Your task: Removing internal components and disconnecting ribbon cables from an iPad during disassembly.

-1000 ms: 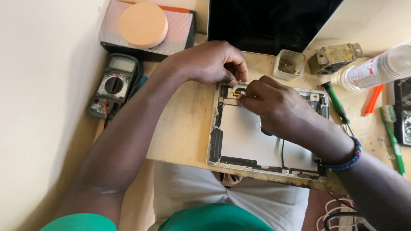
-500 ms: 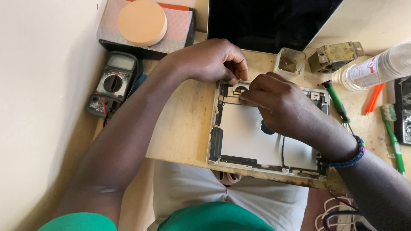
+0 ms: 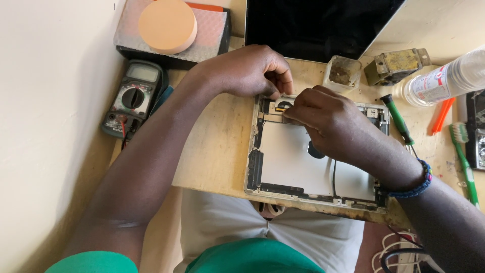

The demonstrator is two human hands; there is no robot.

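The counter (image 3: 217,151) carries an opened tablet shell (image 3: 288,162), long axis running left to right, its near edge at the counter's near edge. Both hands meet at the shell's far left corner. The left hand (image 3: 247,71) comes in from the left, fingers curled narrow just beyond the far rim; what they pinch is hidden. The right hand (image 3: 328,119) lies over the shell, fingers (image 3: 293,112) pressed close on a small orange-tipped part (image 3: 282,105), nearer to it than the left. A dark screen (image 3: 313,25) lies just beyond, a multimeter (image 3: 132,98) far left, a green screwdriver (image 3: 396,119) right; nothing blocks the corner.
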